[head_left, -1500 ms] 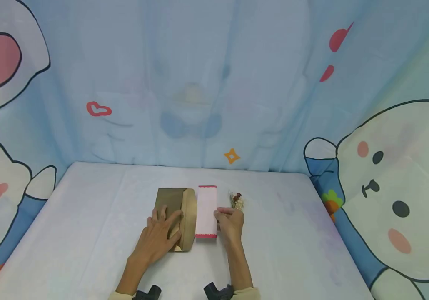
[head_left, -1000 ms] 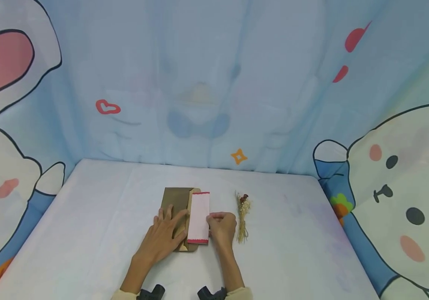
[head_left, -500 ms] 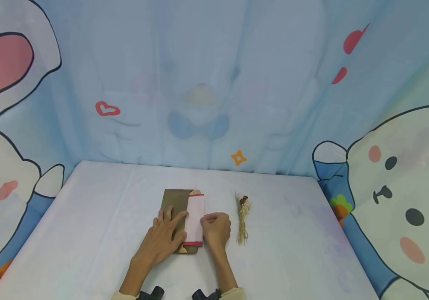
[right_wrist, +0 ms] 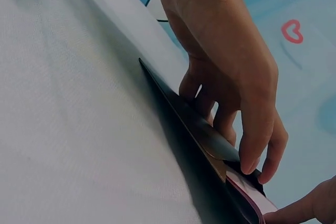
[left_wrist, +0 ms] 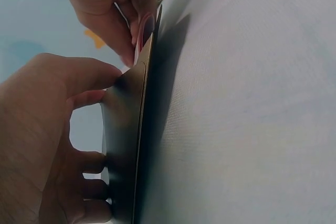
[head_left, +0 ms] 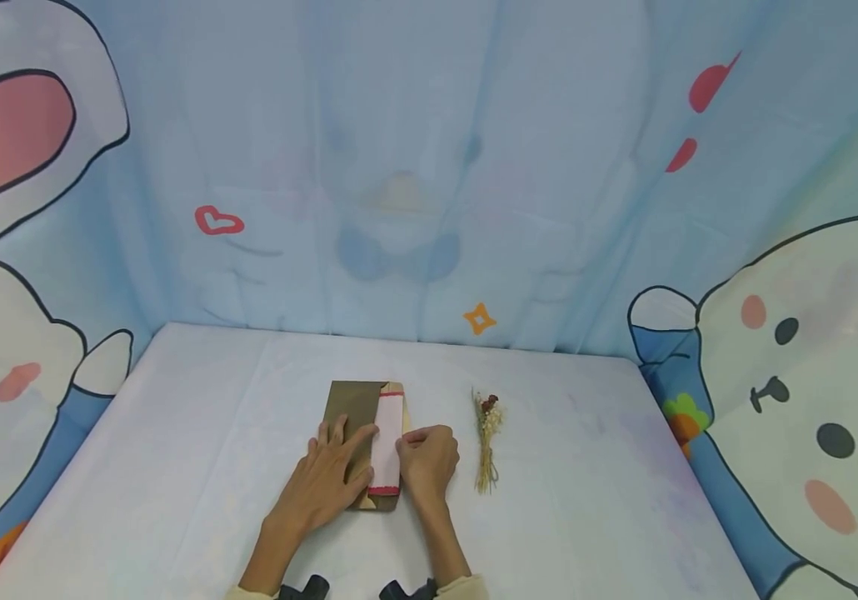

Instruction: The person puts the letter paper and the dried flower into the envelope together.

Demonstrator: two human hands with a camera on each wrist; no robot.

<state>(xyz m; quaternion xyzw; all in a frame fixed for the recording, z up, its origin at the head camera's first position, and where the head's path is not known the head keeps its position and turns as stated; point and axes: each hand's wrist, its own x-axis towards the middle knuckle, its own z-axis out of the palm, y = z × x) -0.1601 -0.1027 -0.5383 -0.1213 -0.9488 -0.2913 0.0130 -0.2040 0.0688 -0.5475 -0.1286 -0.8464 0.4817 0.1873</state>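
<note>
A gold-brown envelope [head_left: 354, 402] lies on the table, its flap side to the right. My left hand [head_left: 324, 473] rests on it with spread fingers; in the left wrist view the fingertips press the envelope's face [left_wrist: 123, 129]. A pale pink folded card [head_left: 387, 442] with red trim at both ends lies over the envelope's right part. My right hand [head_left: 429, 462] pinches the card's right edge between thumb and fingers. The card's rounded fold [right_wrist: 244, 195] shows at the envelope's edge in the right wrist view. How far the card reaches inside is hidden.
A small bunch of dried flowers [head_left: 487, 446] lies to the right of my right hand. The white-covered table [head_left: 586, 483] runs back to a blue curtain [head_left: 414, 275] printed with cartoon figures.
My right hand has moved left with the card, from beside the envelope onto its right part, and less of the card's width shows. The left hand stays on the envelope. The flowers are now fully uncovered.
</note>
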